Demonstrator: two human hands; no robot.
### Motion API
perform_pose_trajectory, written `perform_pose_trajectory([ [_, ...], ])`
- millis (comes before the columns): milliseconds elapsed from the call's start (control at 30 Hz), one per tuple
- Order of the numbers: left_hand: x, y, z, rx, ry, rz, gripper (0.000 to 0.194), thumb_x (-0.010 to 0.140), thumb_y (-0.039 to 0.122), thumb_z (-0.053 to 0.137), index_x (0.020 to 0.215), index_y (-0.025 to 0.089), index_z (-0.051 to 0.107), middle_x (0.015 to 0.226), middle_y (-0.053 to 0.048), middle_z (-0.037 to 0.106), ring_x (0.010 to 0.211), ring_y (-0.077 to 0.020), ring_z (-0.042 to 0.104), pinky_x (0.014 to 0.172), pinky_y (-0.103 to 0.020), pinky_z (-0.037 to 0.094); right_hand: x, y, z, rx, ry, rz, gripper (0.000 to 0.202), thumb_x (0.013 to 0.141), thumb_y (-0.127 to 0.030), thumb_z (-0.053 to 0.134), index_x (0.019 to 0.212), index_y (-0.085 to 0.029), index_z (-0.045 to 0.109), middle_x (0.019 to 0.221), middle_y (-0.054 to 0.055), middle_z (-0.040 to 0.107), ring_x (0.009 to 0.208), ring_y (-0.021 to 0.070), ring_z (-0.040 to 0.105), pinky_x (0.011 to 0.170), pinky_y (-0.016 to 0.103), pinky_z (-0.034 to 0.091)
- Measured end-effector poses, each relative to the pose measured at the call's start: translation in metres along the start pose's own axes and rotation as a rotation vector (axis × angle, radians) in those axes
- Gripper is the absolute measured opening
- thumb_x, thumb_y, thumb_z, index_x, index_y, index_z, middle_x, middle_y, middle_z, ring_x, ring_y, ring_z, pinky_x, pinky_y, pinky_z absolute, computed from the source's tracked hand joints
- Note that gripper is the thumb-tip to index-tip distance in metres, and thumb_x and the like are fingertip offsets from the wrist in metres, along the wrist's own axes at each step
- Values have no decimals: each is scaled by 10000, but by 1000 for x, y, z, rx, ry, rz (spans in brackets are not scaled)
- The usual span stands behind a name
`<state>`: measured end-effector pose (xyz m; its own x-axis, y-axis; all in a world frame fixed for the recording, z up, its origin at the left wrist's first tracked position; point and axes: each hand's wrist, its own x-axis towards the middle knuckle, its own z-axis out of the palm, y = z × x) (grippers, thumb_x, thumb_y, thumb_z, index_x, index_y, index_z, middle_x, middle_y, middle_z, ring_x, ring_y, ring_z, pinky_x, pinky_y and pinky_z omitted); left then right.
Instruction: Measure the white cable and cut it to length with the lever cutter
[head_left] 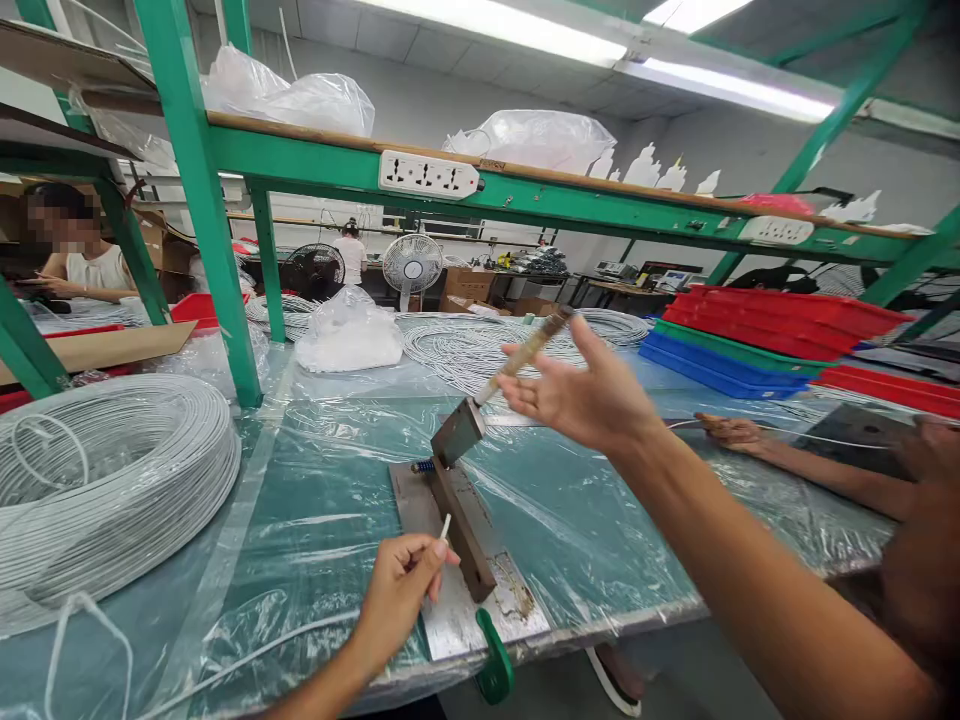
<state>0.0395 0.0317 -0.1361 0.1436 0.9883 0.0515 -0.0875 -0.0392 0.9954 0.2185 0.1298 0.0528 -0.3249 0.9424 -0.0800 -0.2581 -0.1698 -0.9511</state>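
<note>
My left hand [405, 585] pinches a white cable [448, 526] between thumb and fingers, its short end sticking up beside the steel bar of a hand-lever cutter [469, 540]. Behind the hand the cable trails left over the table. My right hand [581, 390] is raised at the cutter's lever handle [529, 352], fingers spread and not wrapped round it; whether they touch it I cannot tell. The lever is tilted up, its metal block [459, 432] above the base plate [517, 600]. A small dark spring [422, 466] sits at the pivot.
A large coil of grey-white cable [120, 490] lies at left, more coils [465, 350] behind. Red, green and blue trays [750, 340] are stacked at right. Another person's hand [731, 432] holds a cable there. A green clamp [493, 660] grips the table edge. A green shelf [315, 155] spans overhead.
</note>
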Motion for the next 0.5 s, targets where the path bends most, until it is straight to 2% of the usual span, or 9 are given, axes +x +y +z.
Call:
perform_pose_trajectory([
  [100,-11,-1,7,-41,-32,-46,603,734,688,478,713,109,644,420,35,417,399,-71,319,447,-211,240,62,-4,7,-86,-42,-63,715,826,-705,274,1290,-174,395,934,139,658,896,226,628,766,310,474],
  [200,-19,2,6,-48,-56,-55,604,738,700,464,721,118,622,418,37,415,395,-71,327,431,-202,244,113,2,13,-196,2,-72,703,856,-674,260,1348,-175,321,985,139,662,920,226,630,740,305,460],
  [267,-21,4,3,-49,-51,-48,580,751,689,463,732,128,606,419,39,422,393,-69,331,425,-194,248,137,8,17,-228,45,-60,701,873,-650,254,1374,-161,280,982,142,662,906,225,634,706,296,453],
  [400,-22,12,-4,-90,-5,-38,561,742,698,469,735,146,568,415,44,437,379,-66,337,408,-181,260,164,26,27,-267,133,-88,669,899,-563,323,1390,-113,253,991,158,649,947,239,614,702,299,444],
  [500,-23,23,-11,-134,31,-30,547,722,697,500,708,152,549,413,45,438,378,-67,349,409,-178,277,163,44,38,-287,191,-216,606,882,-424,463,1381,-138,272,1080,129,618,1065,215,547,771,274,431],
])
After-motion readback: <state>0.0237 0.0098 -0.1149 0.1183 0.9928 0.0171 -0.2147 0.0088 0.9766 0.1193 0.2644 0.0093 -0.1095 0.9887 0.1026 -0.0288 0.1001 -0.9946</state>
